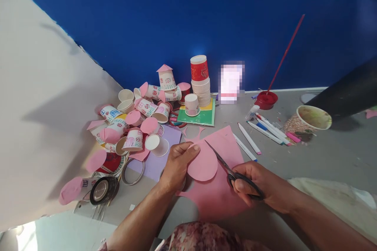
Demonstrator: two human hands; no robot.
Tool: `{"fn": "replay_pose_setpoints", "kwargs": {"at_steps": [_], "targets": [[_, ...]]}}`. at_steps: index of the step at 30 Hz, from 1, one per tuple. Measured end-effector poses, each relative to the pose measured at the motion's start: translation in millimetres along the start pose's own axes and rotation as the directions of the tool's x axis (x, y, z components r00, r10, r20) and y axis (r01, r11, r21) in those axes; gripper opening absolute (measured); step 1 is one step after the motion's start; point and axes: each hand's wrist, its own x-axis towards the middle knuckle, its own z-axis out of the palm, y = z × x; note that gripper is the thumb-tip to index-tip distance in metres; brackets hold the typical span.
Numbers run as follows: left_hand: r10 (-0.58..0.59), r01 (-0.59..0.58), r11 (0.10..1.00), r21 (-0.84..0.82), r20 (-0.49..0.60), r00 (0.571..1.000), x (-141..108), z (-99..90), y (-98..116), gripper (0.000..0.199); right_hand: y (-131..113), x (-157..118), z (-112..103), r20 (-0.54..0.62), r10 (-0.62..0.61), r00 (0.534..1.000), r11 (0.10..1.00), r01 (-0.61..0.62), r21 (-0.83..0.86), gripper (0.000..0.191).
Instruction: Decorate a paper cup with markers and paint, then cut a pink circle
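Note:
My left hand (179,164) pinches the upper left edge of a round pink paper disc (204,164) between thumb and fingers. In my right hand (250,182) is a pair of black-handled scissors (220,158), fingers through the loops. The blades point up and left, beside the disc's upper right edge; they look nearly closed. Beneath both hands lies a larger pink paper sheet (228,153) with curved pieces cut out of it. Thin pink offcuts (193,135) lie just beyond my left hand.
Decorated paper cups (134,140) with pink tops crowd the left. A cup stack (202,92) stands by the blue wall. Felt-tip pens (266,131), a red paint pot (266,101) with a stick and a stained cup (313,119) are at right. Tape rolls (101,191) lie at front left.

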Motion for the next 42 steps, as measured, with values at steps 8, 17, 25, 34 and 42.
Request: {"fn": "replay_pose_setpoints", "kwargs": {"at_steps": [8, 17, 25, 34, 42], "targets": [[-0.02, 0.02, 0.999, 0.044, 0.016, 1.0, 2.9, -2.1, 7.6, 0.053, 0.7, 0.1, -1.1, 0.029, 0.03, 0.999, 0.999, -0.031, 0.039, 0.067], [-0.065, 0.056, 0.994, 0.095, 0.098, 0.993, 3.1, -9.8, 11.1, 0.054, -10.3, -2.5, 1.1, 0.019, 0.079, 0.997, 0.997, -0.079, -0.01, 0.072], [-0.107, 0.09, 0.985, 0.146, 0.11, 0.988, 3.5, -9.2, 14.2, 0.051, -6.6, -2.6, 0.7, 0.02, 0.088, 0.996, 0.996, -0.088, -0.013, 0.072], [-0.076, 0.06, 0.988, 0.141, 0.113, 0.991, 5.0, -12.4, 15.1, 0.052, -3.6, -2.3, -1.4, 0.03, 0.097, 0.995, 0.995, -0.097, 0.007, 0.068], [-0.082, 0.066, 0.99, 0.125, 0.128, 0.988, 5.4, -13.5, 15.5, 0.05, 7.7, -2.0, -5.1, 0.021, 0.077, 0.997, 0.997, -0.076, -0.03, 0.063]]}}
